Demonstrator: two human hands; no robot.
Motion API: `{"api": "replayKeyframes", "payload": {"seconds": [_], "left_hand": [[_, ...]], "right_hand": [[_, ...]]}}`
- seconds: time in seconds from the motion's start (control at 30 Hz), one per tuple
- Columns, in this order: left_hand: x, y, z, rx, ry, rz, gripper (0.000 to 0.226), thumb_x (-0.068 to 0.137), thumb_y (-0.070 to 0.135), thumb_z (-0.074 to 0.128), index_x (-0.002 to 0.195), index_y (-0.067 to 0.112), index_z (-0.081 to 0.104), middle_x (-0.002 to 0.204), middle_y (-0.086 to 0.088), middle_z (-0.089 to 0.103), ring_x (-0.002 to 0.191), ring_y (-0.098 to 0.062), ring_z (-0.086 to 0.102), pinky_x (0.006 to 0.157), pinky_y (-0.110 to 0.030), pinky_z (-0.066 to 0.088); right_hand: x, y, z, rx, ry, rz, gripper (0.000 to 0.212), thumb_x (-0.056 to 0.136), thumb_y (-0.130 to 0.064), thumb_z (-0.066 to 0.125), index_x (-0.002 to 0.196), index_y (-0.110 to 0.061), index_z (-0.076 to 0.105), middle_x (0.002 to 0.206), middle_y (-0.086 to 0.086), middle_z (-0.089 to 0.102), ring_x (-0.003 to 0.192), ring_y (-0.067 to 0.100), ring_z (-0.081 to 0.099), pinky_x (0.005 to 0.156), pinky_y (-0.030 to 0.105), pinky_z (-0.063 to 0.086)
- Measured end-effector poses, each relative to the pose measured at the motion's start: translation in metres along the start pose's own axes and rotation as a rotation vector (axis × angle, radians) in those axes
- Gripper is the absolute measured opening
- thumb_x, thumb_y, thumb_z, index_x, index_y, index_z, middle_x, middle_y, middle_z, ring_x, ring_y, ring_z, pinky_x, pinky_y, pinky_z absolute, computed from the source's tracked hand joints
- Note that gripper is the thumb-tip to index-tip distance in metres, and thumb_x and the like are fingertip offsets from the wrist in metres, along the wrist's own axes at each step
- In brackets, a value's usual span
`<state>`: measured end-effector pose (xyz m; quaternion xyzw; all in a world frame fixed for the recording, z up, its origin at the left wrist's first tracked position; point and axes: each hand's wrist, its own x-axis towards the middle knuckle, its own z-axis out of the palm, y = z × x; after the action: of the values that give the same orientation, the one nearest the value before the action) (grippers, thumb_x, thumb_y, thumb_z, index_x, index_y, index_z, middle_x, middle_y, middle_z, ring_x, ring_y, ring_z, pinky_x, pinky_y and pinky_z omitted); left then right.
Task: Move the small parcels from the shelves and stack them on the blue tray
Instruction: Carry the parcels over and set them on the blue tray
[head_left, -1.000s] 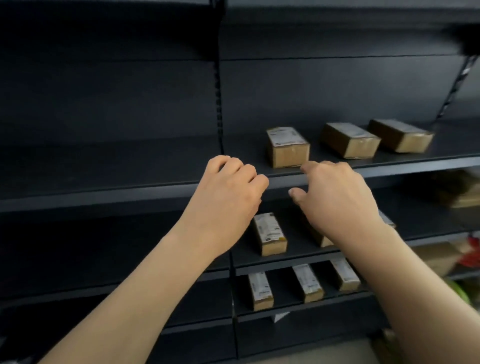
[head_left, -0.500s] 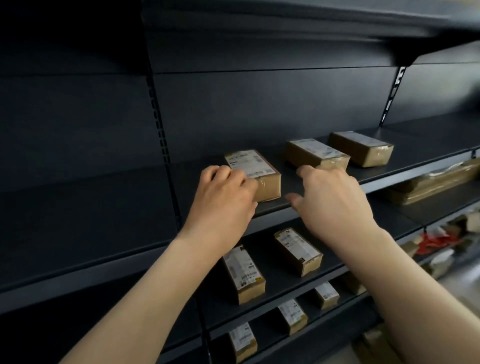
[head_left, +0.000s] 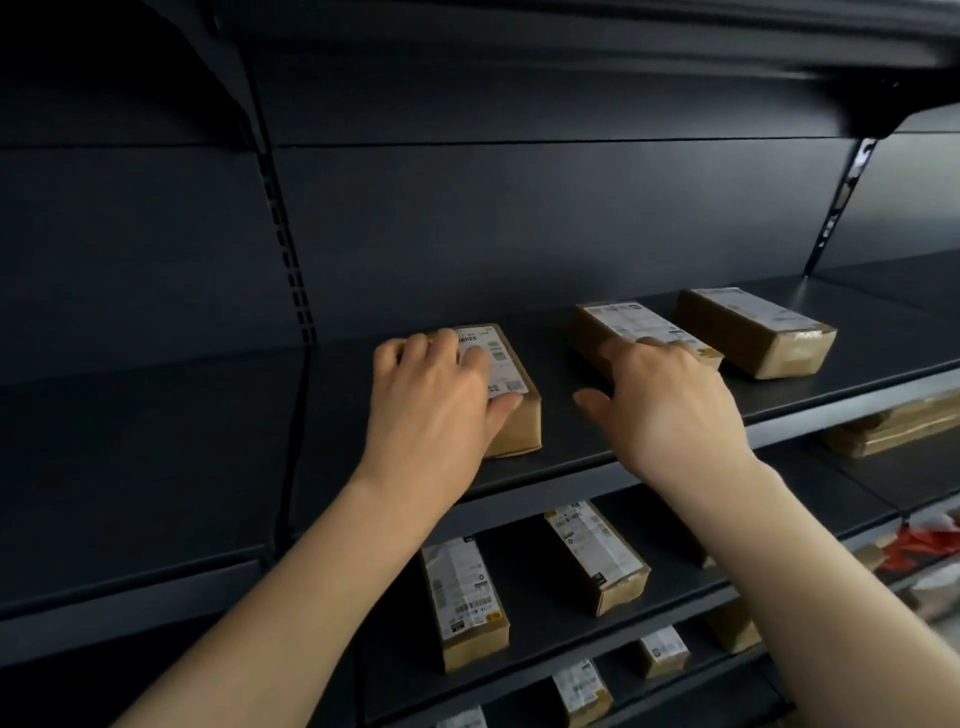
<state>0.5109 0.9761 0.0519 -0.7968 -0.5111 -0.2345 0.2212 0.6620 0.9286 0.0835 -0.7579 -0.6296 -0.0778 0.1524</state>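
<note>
Three small brown parcels with white labels lie on a dark shelf. My left hand rests on top of the left parcel, fingers over its label and thumb at its near end. My right hand reaches over the middle parcel, fingers spread and touching its near end, thumb apart from it. The right parcel lies untouched. The blue tray is not in view.
Lower shelves hold more small parcels and several further down. Larger wrapped packages and a red item sit at the right. The shelf section at the left is bare.
Both hands have moved forward onto the shelf: the left one now covers the left parcel, the right one has reached the middle parcel. The view has moved closer.
</note>
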Motion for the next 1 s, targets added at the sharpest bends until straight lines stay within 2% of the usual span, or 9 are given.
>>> {"api": "replayKeyframes", "payload": {"seconds": [0.13,0.23,0.3,0.47,0.63,0.83,1.0], "left_hand": [[0.01,0.025,-0.003,0.124,-0.153,-0.172,0.085,0.073,0.076,0.024,0.096,0.007,0.068,0.091,-0.013,0.062,0.085,-0.032,0.056,0.082,-0.043,0.039],[0.016,0.046,-0.005,0.216,-0.335,-0.331,0.104,0.065,0.085,0.009,0.119,0.011,0.057,0.115,-0.016,0.055,0.102,-0.036,0.051,0.088,-0.045,0.037],[0.018,0.056,-0.003,0.233,-0.403,-0.406,0.102,0.065,0.086,0.011,0.129,0.015,0.048,0.123,-0.017,0.048,0.108,-0.037,0.047,0.09,-0.046,0.037],[0.022,0.071,0.004,0.163,-0.534,-0.578,0.089,0.072,0.083,0.031,0.139,0.026,0.029,0.129,-0.019,0.039,0.113,-0.038,0.045,0.088,-0.046,0.041],[0.022,0.079,0.008,0.014,-0.441,-0.69,0.078,0.075,0.068,0.054,0.136,0.026,0.029,0.125,-0.016,0.037,0.111,-0.033,0.042,0.074,-0.036,0.04],[0.007,0.084,-0.005,0.141,-0.214,-0.671,0.084,0.074,0.066,0.056,0.137,0.02,0.025,0.129,-0.017,0.031,0.114,-0.034,0.035,0.084,-0.044,0.042],[-0.025,0.064,-0.041,0.266,-0.071,-0.705,0.085,0.069,0.064,0.06,0.134,0.016,0.034,0.121,-0.019,0.038,0.104,-0.035,0.041,0.076,-0.045,0.042]], "right_hand": [[0.026,0.033,0.003,-0.037,-0.023,-0.037,0.048,0.09,-0.045,0.055,0.128,-0.016,0.051,0.12,0.01,0.058,0.115,0.029,0.05,0.088,0.039,0.047],[0.044,0.059,0.005,-0.074,-0.046,-0.047,0.053,0.089,-0.05,0.054,0.13,-0.016,0.049,0.128,0.013,0.051,0.12,0.033,0.044,0.091,0.042,0.043],[0.054,0.073,0.009,-0.077,-0.078,-0.053,0.058,0.089,-0.054,0.052,0.133,-0.017,0.045,0.133,0.014,0.046,0.123,0.036,0.041,0.093,0.044,0.041],[0.071,0.094,0.022,0.024,-0.174,-0.062,0.07,0.086,-0.058,0.054,0.142,-0.021,0.032,0.141,0.014,0.032,0.125,0.042,0.037,0.093,0.048,0.041],[0.079,0.102,0.032,0.123,-0.177,-0.09,0.073,0.086,-0.053,0.057,0.143,-0.021,0.025,0.144,0.014,0.02,0.123,0.043,0.036,0.086,0.045,0.045],[0.066,0.089,0.029,0.133,-0.015,-0.206,0.067,0.085,-0.046,0.059,0.139,-0.017,0.03,0.139,0.016,0.019,0.115,0.045,0.033,0.083,0.048,0.042],[0.041,0.043,0.011,0.192,0.048,-0.374,0.065,0.083,-0.045,0.059,0.136,-0.018,0.035,0.138,0.012,0.021,0.115,0.041,0.032,0.086,0.046,0.04]]}}
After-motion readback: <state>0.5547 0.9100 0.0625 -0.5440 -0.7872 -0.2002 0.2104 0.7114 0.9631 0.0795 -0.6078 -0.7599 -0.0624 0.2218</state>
